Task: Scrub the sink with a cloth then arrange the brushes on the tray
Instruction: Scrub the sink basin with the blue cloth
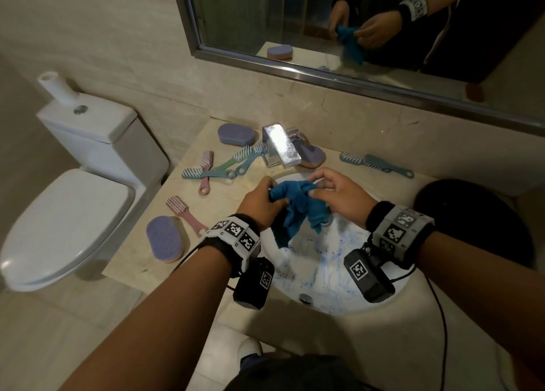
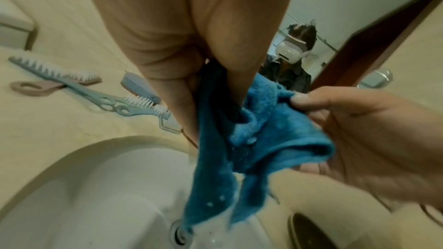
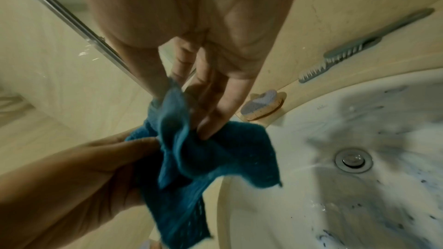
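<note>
Both hands hold a wet blue cloth (image 1: 298, 205) above the white sink (image 1: 324, 275), whose basin is smeared with blue stains. My left hand (image 1: 274, 197) grips the cloth's left end in a fist. My right hand (image 1: 317, 189) pinches the other end between thumb and fingers; the cloth (image 3: 210, 154) hangs down between them. Pink brushes (image 1: 184, 212) and teal brushes (image 1: 212, 173) lie scattered on the counter to the left. A dark teal brush (image 1: 377, 163) lies at the back right. A black round tray (image 1: 477, 213) sits right of the sink.
A chrome faucet (image 1: 280, 149) stands behind the sink. Purple scrub pads lie at the back left (image 1: 236, 134), front left (image 1: 165, 238) and behind the faucet (image 1: 312, 156). A toilet (image 1: 73, 213) is on the left and a mirror (image 1: 354, 22) above.
</note>
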`<state>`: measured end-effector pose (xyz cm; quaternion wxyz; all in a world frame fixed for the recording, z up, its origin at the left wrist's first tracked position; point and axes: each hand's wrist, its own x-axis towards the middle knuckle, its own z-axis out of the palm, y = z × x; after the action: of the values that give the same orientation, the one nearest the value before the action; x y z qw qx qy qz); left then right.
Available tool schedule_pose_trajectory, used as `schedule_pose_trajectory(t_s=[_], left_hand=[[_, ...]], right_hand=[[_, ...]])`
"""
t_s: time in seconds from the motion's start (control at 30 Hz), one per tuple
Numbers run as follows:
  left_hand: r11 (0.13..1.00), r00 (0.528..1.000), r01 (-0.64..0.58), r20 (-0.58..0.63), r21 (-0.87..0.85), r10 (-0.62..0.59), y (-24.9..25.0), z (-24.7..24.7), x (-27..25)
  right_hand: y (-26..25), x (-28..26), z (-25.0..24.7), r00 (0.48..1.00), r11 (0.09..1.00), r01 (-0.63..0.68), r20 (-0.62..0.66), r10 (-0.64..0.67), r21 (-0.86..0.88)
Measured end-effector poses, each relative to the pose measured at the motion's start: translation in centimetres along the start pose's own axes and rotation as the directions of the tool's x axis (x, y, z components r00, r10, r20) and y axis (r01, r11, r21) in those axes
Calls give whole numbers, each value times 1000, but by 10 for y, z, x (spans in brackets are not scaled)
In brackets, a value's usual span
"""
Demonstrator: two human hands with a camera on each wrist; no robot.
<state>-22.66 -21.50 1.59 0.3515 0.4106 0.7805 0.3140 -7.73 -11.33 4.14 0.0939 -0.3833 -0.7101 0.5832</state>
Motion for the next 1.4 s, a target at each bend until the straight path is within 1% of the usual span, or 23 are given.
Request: schedule_pose_trajectory(t_s=[0.07, 0.13, 0.17, 0.2, 0.23, 0.3, 0.37, 0.43, 0.47, 0.53, 0.6, 0.67, 0.73, 0.8, 0.87, 0.93, 0.97, 1.0, 1.03, 1.1, 1.2, 1.3, 1.4], left_hand=[[973, 997, 70, 58, -221, -58, 3, 1, -1], [860, 983, 166, 146, -483, -108, 11, 2, -3], [802, 977, 199, 181, -563, -115, 14, 1, -5], [777, 977, 194, 188, -599, -99, 16, 1, -5], [791, 981, 165, 182, -589, -69, 16, 1, -5], [861, 991, 72, 132, -503, -6, 12, 1, -4], [899, 998, 11, 67, -438, 21, 7, 0, -3], [903, 1000, -8, 20, -430, 19, 3, 0, -2], [902, 1000, -11, 7, -432, 15, 2, 0, -3], [890, 1000, -10, 10, -457, 17, -1, 1, -4], [883, 999, -11, 26, -469, 26, -3, 3, -5], [880, 998, -19, 38, -475, 42, -7, 5, -6], [882, 999, -26, 29, -471, 44, -10, 9, -6], [931, 999, -43, -8, -363, 43, -15, 13, -5], [965, 1000, -25, -9, -262, 24, -22, 17, -5], [941, 1000, 17, 22, -339, -10, -28, 18, -9], [928, 999, 24, 46, -372, -7, -30, 19, -12], [934, 998, 24, 61, -356, -2, -34, 19, -13], [950, 998, 16, 65, -310, 4, -38, 21, -13], [968, 999, 38, 22, -246, -33, -47, 22, -11], [963, 994, 99, -27, -251, -110, -57, 24, -7], [965, 995, 104, 19, -240, -103, -65, 30, -2], [970, 990, 137, 13, -199, -138, -73, 30, 0]], right_hand=[[-3, -5, 2, 992, 988, -74, 116, 58, 138], [-3, -7, 3, 984, 981, -95, 165, 67, 169], [-3, -7, 4, 980, 980, -98, 189, 64, 176], [-3, -8, 5, 975, 981, -99, 214, 62, 169], [-4, -9, 6, 970, 984, -96, 234, 58, 153], [-6, -10, 6, 973, 990, -82, 225, 55, 112], [-7, -7, 4, 991, 988, -81, 116, 66, 129], [-6, -4, 1, 992, 974, -128, 13, 128, 186], [-5, -4, 1, 986, 966, -166, 20, 166, 196], [-1, -3, 5, 968, 956, -243, 107, 227, 165], [4, -2, 11, 952, 945, -278, 177, 248, 174], [7, -1, 17, 941, 923, -306, 219, 256, 235], [10, 2, 25, 940, 890, -321, 222, 258, 325], [13, 7, 31, 957, 872, -288, 152, 246, 395], [18, 13, 34, 969, 882, -244, 69, 236, 403], [26, 20, 35, 973, 897, -225, 40, 226, 380], [29, 23, 35, 974, 902, -223, 44, 223, 369], [32, 26, 36, 974, 904, -226, 61, 219, 364], [35, 27, 37, 973, 901, -230, 97, 209, 367], [42, 29, 40, 965, 902, -227, 208, 158, 366], [52, 33, 43, 956, 972, -111, 291, 47, 207], [63, 39, 49, 970, 992, -43, 242, 13, 121], [79, 55, 55, 983, 999, -20, 185, 14, 33]])
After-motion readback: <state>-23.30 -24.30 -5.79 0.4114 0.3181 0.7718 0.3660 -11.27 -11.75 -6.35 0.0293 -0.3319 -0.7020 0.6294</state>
